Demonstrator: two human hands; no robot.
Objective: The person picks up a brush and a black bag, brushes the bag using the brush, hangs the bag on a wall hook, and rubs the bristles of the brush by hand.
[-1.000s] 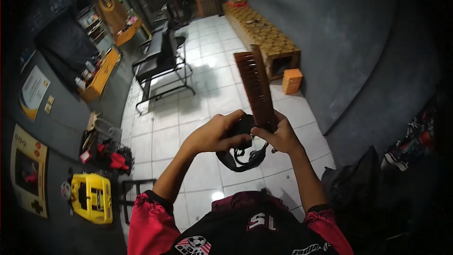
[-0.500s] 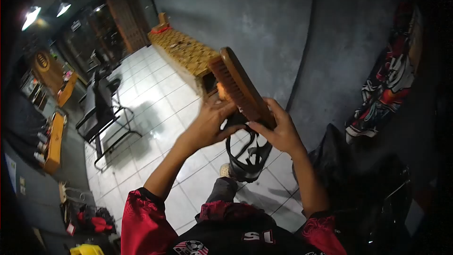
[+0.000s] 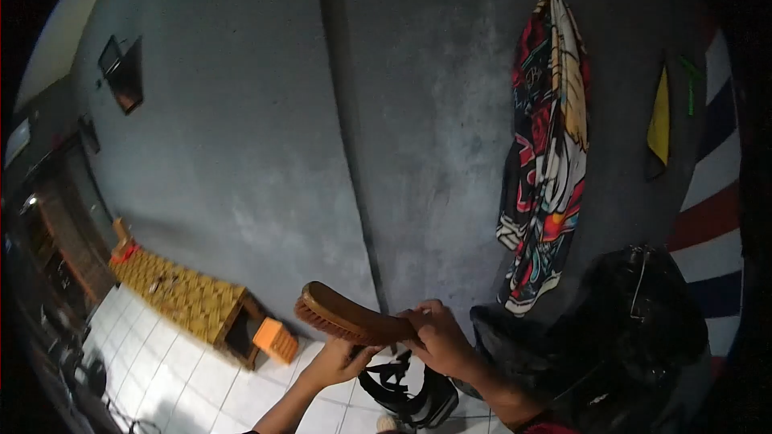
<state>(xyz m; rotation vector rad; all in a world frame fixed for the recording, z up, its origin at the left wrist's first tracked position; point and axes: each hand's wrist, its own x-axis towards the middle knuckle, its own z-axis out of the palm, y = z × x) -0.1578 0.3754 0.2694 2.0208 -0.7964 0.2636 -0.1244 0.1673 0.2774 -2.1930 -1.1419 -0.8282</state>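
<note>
A long wooden brush with reddish-brown bristles points up and to the left. My right hand is wrapped round its handle end. Just below the brush, my left hand has its fingers closed near the bristle side; whatever they grip is too hidden to name. Under both hands hangs a black strapped item with loops, and its top end is hidden by the hands and brush.
A woven-top bench runs along the grey wall at the left, with an orange box at its near end. A colourful patterned cloth hangs on the wall. Black bags are at the lower right.
The view has swung right, towards the wall and hanging cloth. The brush has tilted further left and sits lower in view with both hands. The black chairs have mostly left the view.
</note>
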